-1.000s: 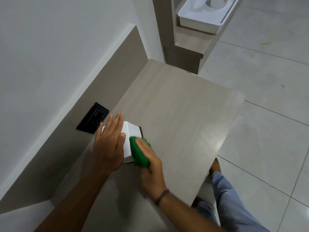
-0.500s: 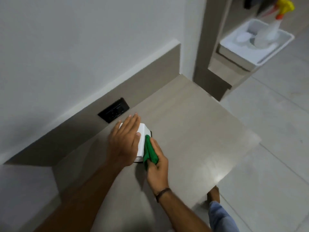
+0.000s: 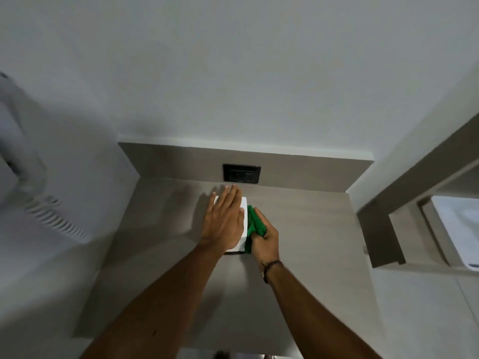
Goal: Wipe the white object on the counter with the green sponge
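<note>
A white box-shaped object [image 3: 243, 242] stands on the wood-grain counter [image 3: 305, 244], near the back. My left hand [image 3: 223, 221] lies flat on top of it, fingers stretched toward the wall, hiding most of its top. My right hand [image 3: 265, 238] grips the green sponge [image 3: 254, 224] and presses it against the object's right side. Only a narrow strip of that white side shows between the two hands.
A black wall socket [image 3: 241, 173] sits in the backsplash just behind the object. A white appliance with vent slits [image 3: 39, 200] hangs at the left. At the right are a shelf unit [image 3: 383, 234] and a white tray [image 3: 458, 229].
The view has swung left so the wall now faces me squarely. Both hands stay on the white object; the sponge has slid along its right side.
</note>
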